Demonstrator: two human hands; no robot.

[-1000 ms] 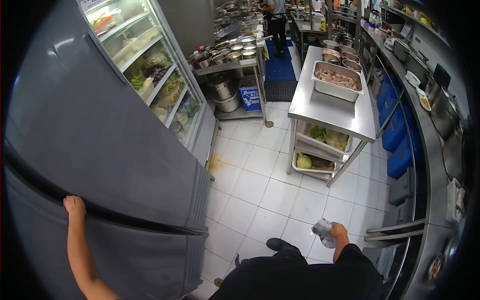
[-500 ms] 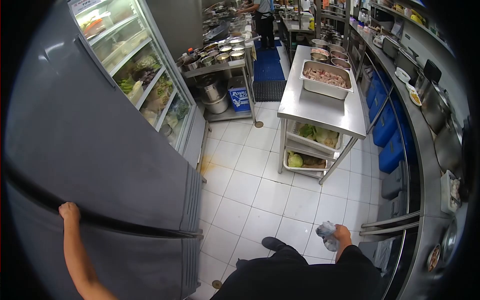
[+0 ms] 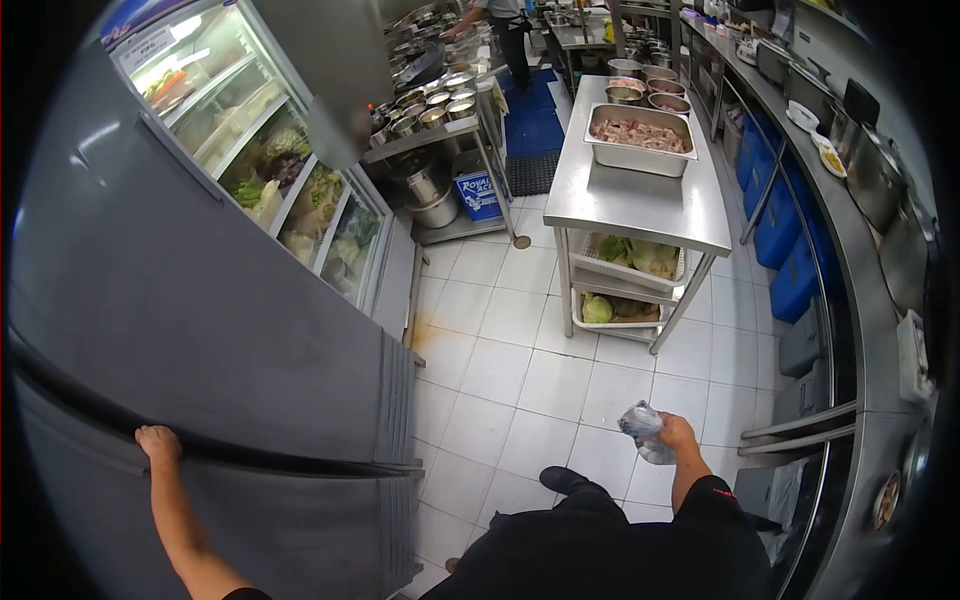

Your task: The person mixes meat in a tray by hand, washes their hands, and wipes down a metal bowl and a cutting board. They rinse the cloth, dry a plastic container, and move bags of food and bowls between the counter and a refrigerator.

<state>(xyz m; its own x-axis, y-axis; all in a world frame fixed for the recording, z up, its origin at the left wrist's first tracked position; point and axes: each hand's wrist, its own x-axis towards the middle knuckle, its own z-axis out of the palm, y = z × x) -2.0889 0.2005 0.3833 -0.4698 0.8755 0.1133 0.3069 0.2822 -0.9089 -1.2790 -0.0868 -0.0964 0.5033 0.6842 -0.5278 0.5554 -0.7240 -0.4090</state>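
Note:
My left hand (image 3: 158,441) is at the left, its fingers hooked into the dark handle groove of a large grey fridge (image 3: 230,310). The groove runs across the front, between the upper and lower doors, which both look closed. My right hand (image 3: 677,431) grips a crumpled clear plastic bag (image 3: 645,425) over the tiled floor, at the right of my body. Something greyish shows through the plastic, but I cannot make out what it is.
A glass-door display fridge (image 3: 290,165) with vegetables stands beyond the grey fridge. Ahead is a steel table (image 3: 640,205) bearing a deep pan of raw meat (image 3: 640,160), with vegetable baskets below. A long steel counter (image 3: 860,330) lines the right. Another person (image 3: 510,40) stands at the back.
My view has shifted slightly. My right hand has risen a little with the plastic bag. My left hand stays at the fridge's groove, and the doors look unchanged.

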